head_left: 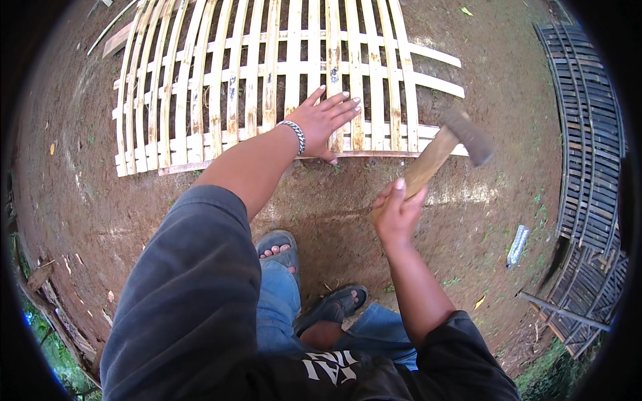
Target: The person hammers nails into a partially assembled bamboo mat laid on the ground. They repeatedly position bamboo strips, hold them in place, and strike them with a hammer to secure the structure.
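Observation:
My left hand point(324, 121) lies spread across the near edge of a slatted bamboo panel point(294, 47), its fingers over the pale strips and the thumb past the edge. A chain bracelet point(297, 136) circles that wrist. With my right hand point(399, 212) I grip the wooden handle of an axe point(431, 160) and hold it to the right of the panel's near corner. The axe head is slightly blurred. The panel rests on the ground, long strips running away from me over several crosswise strips, some jutting out on the right.
Dark slatted racks point(588, 134) stand along the right side, with a loose pole point(568, 311) near the lower one. A silvery cylindrical object point(517, 246) lies on the brown dirt ground point(468, 267). My sandalled feet point(277, 250) are just below the panel. Wood pieces point(50, 301) lie at the left rim.

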The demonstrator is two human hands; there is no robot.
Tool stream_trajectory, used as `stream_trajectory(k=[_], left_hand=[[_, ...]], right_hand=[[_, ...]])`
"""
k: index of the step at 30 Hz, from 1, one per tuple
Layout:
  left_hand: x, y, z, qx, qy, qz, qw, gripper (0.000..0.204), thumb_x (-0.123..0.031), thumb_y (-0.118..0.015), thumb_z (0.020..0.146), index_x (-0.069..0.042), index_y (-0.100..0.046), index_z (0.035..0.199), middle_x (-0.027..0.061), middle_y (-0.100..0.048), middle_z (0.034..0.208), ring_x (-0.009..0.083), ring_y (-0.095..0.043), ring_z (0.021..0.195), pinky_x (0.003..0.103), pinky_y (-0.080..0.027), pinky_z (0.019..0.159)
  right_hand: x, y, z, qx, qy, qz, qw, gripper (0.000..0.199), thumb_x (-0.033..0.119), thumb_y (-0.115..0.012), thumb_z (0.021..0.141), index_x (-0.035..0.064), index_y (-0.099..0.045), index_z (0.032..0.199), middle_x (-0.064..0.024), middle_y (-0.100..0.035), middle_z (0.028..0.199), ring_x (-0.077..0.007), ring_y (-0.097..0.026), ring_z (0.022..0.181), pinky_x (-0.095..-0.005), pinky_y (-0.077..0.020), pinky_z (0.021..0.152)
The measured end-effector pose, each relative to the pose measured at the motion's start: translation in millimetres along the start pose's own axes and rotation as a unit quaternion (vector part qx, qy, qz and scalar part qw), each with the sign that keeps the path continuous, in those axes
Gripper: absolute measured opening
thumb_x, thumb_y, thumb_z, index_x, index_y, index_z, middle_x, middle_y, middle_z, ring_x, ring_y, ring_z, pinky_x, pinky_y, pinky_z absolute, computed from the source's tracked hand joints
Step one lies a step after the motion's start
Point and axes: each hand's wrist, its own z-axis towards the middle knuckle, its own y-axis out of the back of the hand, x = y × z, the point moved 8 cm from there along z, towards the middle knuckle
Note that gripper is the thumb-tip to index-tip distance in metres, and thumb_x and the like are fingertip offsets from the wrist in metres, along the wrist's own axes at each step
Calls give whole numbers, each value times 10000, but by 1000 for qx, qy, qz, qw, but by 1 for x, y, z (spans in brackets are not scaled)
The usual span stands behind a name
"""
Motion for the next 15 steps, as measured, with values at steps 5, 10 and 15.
stream_trajectory(k=[5, 10, 15], left_hand=[[-2, 4, 3, 30, 6, 12, 999, 1262, -766, -760, 762, -193, -139, 1699, 12, -141, 1777, 199, -99, 1638, 538, -70, 1333], [1, 5, 3, -14, -4, 4, 1000, 1262, -740, -788, 748, -182, -167, 1695, 23, -174, 1769, 208, -119, 1636, 543, -92, 1331], [2, 1, 3, -9, 3, 11, 1000, 1270, -722, -802, 742, -180, -162, 1696, 20, -185, 1766, 214, -135, 1633, 541, -101, 1332]], right_hand=[[-43, -4, 3, 214, -113, -275, 931, 261, 237, -561, 1099, 45, -465, 1247, -63, -597, 763, -110, -597, 611, -273, -490, 504], [-30, 0, -2, 56, -74, -67, 993, 272, 243, -536, 1107, 23, -473, 1254, -62, -612, 786, -120, -586, 579, -280, -473, 472], [-37, -5, 4, 224, -145, -318, 910, 267, 284, -513, 1115, 25, -523, 1180, -98, -650, 828, -162, -618, 623, -371, -516, 530]])
